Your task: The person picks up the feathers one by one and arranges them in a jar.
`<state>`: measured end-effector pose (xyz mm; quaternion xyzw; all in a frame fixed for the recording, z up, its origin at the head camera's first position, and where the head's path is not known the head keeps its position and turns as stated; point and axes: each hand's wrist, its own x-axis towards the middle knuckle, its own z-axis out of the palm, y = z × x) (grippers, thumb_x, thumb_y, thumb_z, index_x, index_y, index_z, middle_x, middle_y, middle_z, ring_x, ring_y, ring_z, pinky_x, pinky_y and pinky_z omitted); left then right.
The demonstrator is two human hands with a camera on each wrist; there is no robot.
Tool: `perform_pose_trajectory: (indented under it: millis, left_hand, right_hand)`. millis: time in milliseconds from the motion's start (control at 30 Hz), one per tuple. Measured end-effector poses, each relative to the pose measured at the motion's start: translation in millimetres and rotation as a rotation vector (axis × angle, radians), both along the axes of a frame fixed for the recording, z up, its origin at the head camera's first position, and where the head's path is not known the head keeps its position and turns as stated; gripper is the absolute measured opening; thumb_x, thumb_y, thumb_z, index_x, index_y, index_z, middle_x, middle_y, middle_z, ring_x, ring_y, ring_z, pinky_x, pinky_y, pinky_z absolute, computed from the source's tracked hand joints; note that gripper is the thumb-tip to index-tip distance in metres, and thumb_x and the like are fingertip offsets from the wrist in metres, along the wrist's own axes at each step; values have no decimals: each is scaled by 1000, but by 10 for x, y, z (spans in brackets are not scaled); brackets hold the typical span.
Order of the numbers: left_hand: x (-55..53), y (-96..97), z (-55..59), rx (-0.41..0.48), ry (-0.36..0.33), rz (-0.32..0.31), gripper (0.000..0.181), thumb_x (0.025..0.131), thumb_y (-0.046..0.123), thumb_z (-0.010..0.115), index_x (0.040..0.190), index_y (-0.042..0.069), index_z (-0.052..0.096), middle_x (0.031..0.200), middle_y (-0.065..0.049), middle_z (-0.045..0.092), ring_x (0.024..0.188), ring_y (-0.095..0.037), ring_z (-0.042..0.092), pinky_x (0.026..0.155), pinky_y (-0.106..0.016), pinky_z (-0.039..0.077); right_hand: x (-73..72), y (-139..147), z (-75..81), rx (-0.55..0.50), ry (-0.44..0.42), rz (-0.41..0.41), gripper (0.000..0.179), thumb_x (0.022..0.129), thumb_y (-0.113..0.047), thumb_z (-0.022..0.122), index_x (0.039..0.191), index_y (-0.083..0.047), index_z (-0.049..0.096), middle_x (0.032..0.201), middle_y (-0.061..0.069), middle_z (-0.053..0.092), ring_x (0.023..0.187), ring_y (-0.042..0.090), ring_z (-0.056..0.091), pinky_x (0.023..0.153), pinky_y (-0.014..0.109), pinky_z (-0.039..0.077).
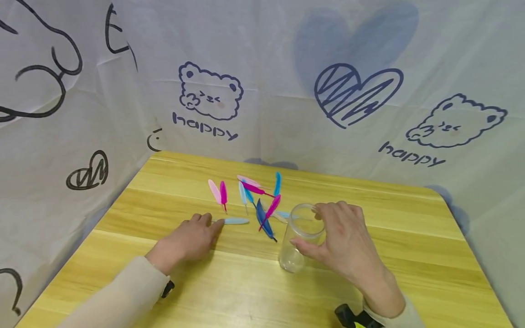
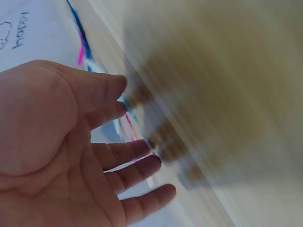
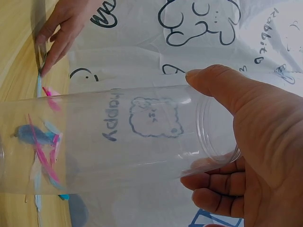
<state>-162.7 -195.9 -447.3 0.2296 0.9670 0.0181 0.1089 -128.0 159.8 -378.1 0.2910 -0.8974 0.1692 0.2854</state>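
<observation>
My right hand [image 1: 346, 239] grips the rim of a clear plastic jar [image 1: 292, 253] that stands upright on the table. Its thumb is on the near side and its fingers are on the far side, as the right wrist view shows of the jar's mouth [image 3: 218, 130]. My left hand [image 1: 194, 237] is low over the table, its fingertips at the quill end of a light blue feather [image 1: 237, 221]. In the left wrist view that hand's fingers [image 2: 142, 172] are spread and only slightly bent. A dark blue feather [image 1: 262, 218] lies between the hands, crossed by a magenta feather [image 1: 274, 205].
Behind the hands lie several more feathers, among them a pale pink feather [image 1: 214, 190], another magenta feather [image 1: 223, 192] and a bright blue feather [image 1: 278, 182]. The wooden table [image 1: 229, 291] backs onto a white cloth [image 1: 279, 118] with drawings on it.
</observation>
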Motion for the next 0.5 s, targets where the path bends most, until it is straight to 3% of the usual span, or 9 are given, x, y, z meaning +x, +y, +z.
perform_pose_trajectory:
  millis: [100, 200, 367, 500]
  left_hand:
    - [37, 14, 24, -5, 13, 0, 45, 108, 20, 57, 151, 9, 55, 133, -19, 61, 120, -42, 58, 96, -61, 52]
    - [3, 3, 53, 24, 109, -7, 35, 105, 16, 61, 139, 9, 65, 128, -15, 68, 116, -40, 62, 92, -60, 54]
    - [-167, -11, 58, 89, 304, -58, 24, 96, 11, 73, 120, 8, 75, 116, -8, 75, 102, -31, 65, 85, -52, 57]
    - [-296, 18, 28, 88, 323, -134, 18, 95, 15, 77, 113, 11, 76, 112, -4, 75, 104, -29, 64, 92, -52, 54]
  right_hand:
    - [0, -1, 5, 2, -1, 2, 86, 91, -85, 51, 107, -2, 65, 93, 10, 69, 82, 26, 59, 82, 48, 42]
    - [1, 2, 12, 3, -10, -1, 84, 90, -83, 56, 108, -2, 65, 93, 10, 70, 84, 26, 60, 83, 49, 43]
    - [4, 3, 17, 11, -18, -5, 86, 90, -85, 52, 108, -2, 65, 93, 9, 69, 84, 27, 60, 84, 50, 43]
    - [6, 4, 16, 14, -19, -6, 85, 89, -84, 55, 109, -2, 65, 93, 10, 70, 84, 27, 60, 84, 50, 43]
